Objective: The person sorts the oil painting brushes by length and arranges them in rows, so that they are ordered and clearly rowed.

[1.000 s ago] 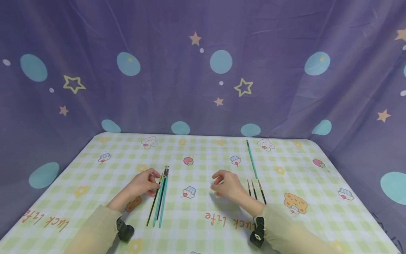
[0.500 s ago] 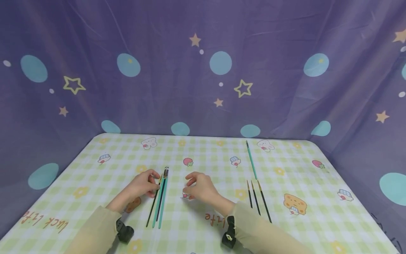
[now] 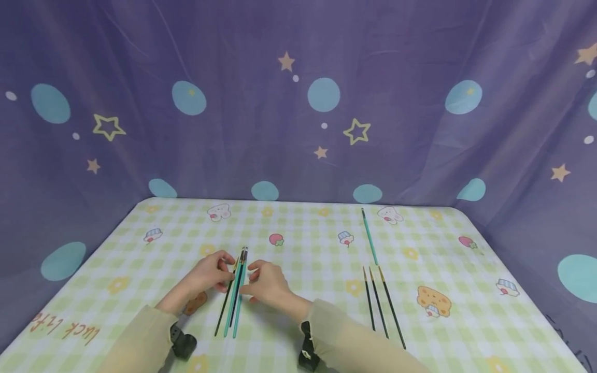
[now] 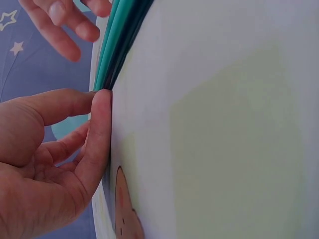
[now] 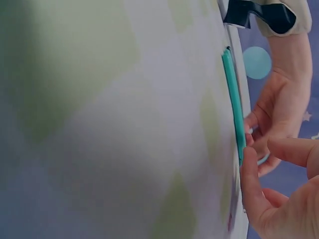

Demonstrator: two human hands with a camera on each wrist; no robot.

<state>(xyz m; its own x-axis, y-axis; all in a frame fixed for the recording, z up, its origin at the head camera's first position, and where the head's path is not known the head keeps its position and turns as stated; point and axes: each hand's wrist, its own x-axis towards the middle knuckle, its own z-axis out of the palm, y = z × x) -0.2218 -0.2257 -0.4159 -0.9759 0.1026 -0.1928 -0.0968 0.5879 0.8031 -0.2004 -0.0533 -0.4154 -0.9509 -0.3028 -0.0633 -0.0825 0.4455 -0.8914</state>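
paintbrushes (image 3: pixel 237 317) bunched; left hand (image 3: pixel 208 273), right hand (image 3: pixel 269 284) flank them.

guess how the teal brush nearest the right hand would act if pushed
The teal brush is probably stiff, running straight. It looks light, being so slim. Pushed left, it may roll into the other brushes lying close beside it.

A: How do the brushes lie?
B: Four handles lie flat on the table (image 3: pixel 303 228), close together, with the tips pointing away from the person.
A: In which order, please?
B: From the left: first dark brush (image 3: pixel 223 312), first green brush (image 3: pixel 228 316), second dark brush (image 3: pixel 234 310), second green brush (image 3: pixel 237 317).
A: Are they even?
B: Not completely. The first dark brush has a yellowish part near its tip, and its handle spreads slightly outward. The others gather narrowly at the far end.
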